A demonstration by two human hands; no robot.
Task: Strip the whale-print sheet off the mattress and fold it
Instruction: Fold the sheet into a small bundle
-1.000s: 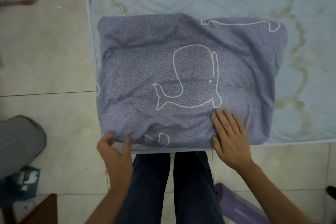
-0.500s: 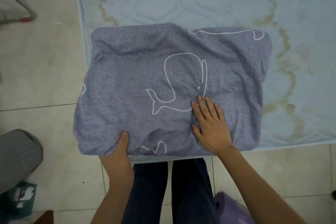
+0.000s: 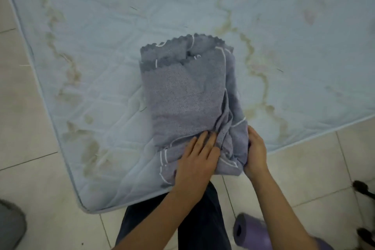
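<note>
Since the earlier frame the sheet has changed from a broad square overhanging the mattress's left edge into a narrower, thicker bundle. The left hand has moved from the near hem onto the top of the cloth, and the right hand has left the top for the bundle's right side. The grey-blue sheet now lies folded on the mattress, its long axis running away from the person and its near end reaching the mattress's near edge. At its far end a gathered, scalloped hem is exposed, and white printed lines show on the near layers. The left hand rests palm down on the near end with its fingers straight and together, so its grip is wide and it presses rather than holds. The right hand's grip is closed on the cloth, with the thumb on top and the fingers wrapped round the near right corner, where the fabric is bunched into creases. The pale blue quilted mattress carries yellowish stain trails and sits on a light tiled floor. The person's dark trousers show below the hands, and a purple roll lies on the floor to their right.
</note>
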